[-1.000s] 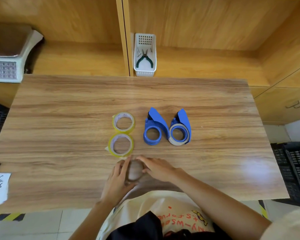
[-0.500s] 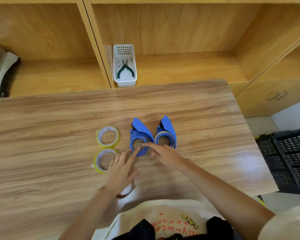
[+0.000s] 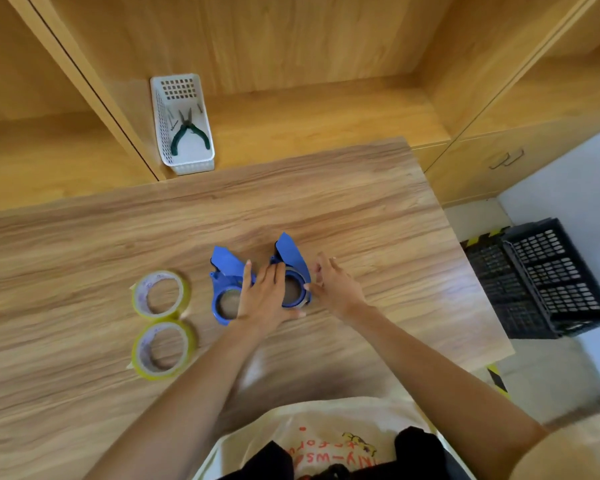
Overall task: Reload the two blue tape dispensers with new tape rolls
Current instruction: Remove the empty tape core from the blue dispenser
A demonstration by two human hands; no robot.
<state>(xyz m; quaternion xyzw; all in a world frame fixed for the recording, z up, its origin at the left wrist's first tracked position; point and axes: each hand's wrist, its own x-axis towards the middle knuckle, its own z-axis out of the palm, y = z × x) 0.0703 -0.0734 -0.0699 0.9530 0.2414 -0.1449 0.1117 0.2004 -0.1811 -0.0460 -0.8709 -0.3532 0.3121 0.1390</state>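
Two blue tape dispensers lie side by side on the wooden table [image 3: 361, 209]. The left dispenser [image 3: 226, 268] is half covered by my left hand [image 3: 264, 296]. That hand spreads across the gap, its fingers against the left side of the right dispenser [image 3: 291, 255] and its thumb under the near rim. My right hand [image 3: 338, 287] sits at the right dispenser's other side, thumb touching its rim. Two yellow tape rolls lie flat to the left, the far roll [image 3: 139, 299] and the near roll [image 3: 189, 351].
A white basket [image 3: 187, 164] with green-handled pliers [image 3: 187, 133] stands on the wooden shelf behind the table. A black plastic crate [image 3: 541, 278] sits on the floor off the table's right edge. Cabinet fronts stand at the right.
Both hands have moved forward from the table's near edge to the right dispenser and now flank it. The head camera has swung right and tilted.
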